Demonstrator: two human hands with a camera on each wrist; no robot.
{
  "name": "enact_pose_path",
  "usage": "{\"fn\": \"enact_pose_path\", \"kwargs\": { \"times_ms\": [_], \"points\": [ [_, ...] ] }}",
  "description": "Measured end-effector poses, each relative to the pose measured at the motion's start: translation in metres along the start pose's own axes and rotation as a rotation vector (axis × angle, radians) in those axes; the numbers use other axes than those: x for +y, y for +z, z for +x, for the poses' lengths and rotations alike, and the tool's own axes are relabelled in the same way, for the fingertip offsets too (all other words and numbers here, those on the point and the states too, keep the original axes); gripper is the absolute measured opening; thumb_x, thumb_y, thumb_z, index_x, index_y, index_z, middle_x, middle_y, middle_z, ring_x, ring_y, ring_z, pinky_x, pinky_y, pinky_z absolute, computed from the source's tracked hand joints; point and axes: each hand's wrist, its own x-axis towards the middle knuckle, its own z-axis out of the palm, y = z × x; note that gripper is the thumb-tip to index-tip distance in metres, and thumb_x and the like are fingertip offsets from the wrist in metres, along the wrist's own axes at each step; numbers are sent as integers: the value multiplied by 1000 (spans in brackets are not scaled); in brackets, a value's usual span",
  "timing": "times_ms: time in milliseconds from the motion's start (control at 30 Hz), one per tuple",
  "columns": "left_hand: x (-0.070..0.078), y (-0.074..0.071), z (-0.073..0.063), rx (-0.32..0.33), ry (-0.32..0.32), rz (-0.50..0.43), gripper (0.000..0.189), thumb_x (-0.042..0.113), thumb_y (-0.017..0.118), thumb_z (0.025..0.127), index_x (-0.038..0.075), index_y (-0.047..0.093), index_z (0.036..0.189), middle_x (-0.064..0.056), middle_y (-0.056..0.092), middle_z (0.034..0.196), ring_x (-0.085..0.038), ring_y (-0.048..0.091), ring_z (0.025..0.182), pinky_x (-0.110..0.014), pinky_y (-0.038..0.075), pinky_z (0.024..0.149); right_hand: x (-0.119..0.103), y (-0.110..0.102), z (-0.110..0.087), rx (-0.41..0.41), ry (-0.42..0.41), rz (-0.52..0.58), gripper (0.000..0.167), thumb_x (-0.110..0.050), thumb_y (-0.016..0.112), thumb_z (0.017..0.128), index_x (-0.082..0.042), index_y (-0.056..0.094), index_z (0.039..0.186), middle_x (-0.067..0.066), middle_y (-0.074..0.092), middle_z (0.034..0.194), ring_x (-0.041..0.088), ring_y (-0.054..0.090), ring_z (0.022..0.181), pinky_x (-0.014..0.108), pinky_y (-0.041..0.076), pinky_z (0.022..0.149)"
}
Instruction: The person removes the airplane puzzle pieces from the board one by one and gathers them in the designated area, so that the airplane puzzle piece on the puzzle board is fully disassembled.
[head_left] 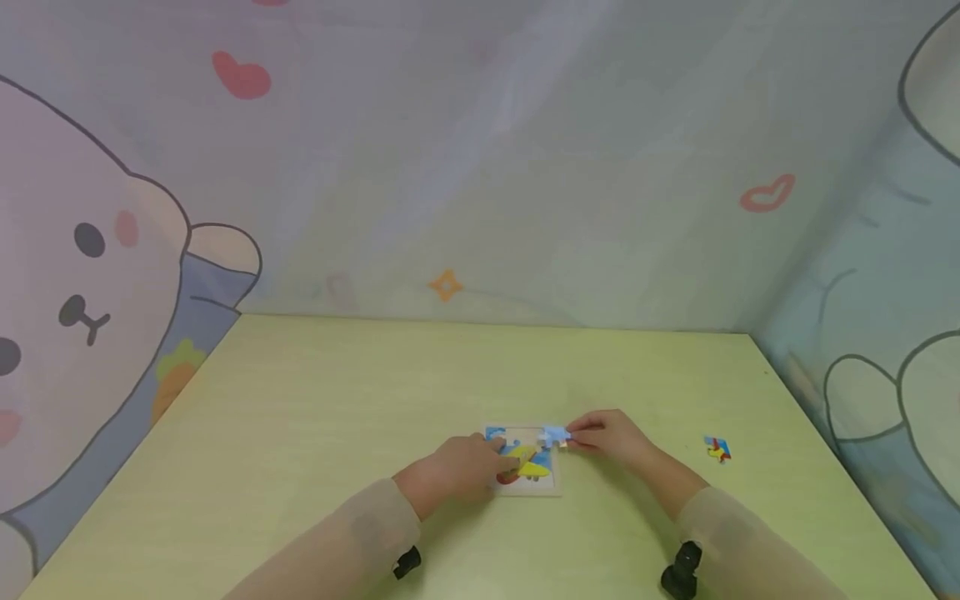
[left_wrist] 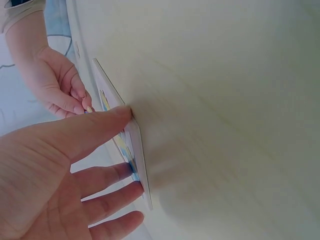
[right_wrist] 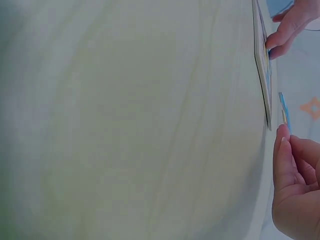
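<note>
A small jigsaw board [head_left: 536, 491] with a yellow airplane picture and a pale frame lies flat on the table. My left hand [head_left: 459, 468] rests on its left side, fingers fairly straight. In the left wrist view the thumb [left_wrist: 102, 130] lies at one edge and the other fingertips touch the board. My right hand [head_left: 617, 437] pinches a light blue puzzle piece [head_left: 555, 436] between thumb and fingers, over the board's upper right corner. Seen from the right wrist, that piece [right_wrist: 284, 107] stands tilted above the table, apart from the board.
Another puzzle piece [head_left: 717, 450], blue, red and yellow, lies on the table [head_left: 337, 392] to the right of my right hand. A cloth backdrop [head_left: 525, 167] with cartoon prints rises behind the table and along its sides.
</note>
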Motion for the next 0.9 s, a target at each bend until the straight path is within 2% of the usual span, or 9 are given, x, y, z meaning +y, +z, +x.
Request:
{"fn": "enact_pose_path", "kwargs": {
  "times_ms": [233,400,567,900],
  "points": [
    [0,1,-1,0,-6,-25,51,27,64,88,34,48,136,-4,43,141,-23,50,113,-31,46,76,7,-7,-4,6,31,64,19,-6,60,89,6,65,104,8,66,95,14,62,82,29,52,74],
    [0,2,-1,1,-2,-24,50,27,64,88,35,48,136,-3,44,140,-22,50,112,-31,46,77,10,-14,-8,4,19,97,22,-5,60,90,9,63,106,10,67,95,15,64,83,28,51,74],
    [0,2,1,5,2,-5,51,28,64,88,35,48,136,-3,45,139,-21,51,111,-30,46,76,12,-23,-12,-1,-13,86,24,-5,59,90,11,61,108,12,67,96,16,64,84,28,51,74],
    [0,-1,-2,-12,-5,-10,53,29,65,87,34,47,137,-3,44,140,-21,51,110,-30,46,75,25,-36,-15,-10,-27,171,27,-2,57,91,16,57,110,14,67,96,15,66,84,26,51,74]
  ]
}}
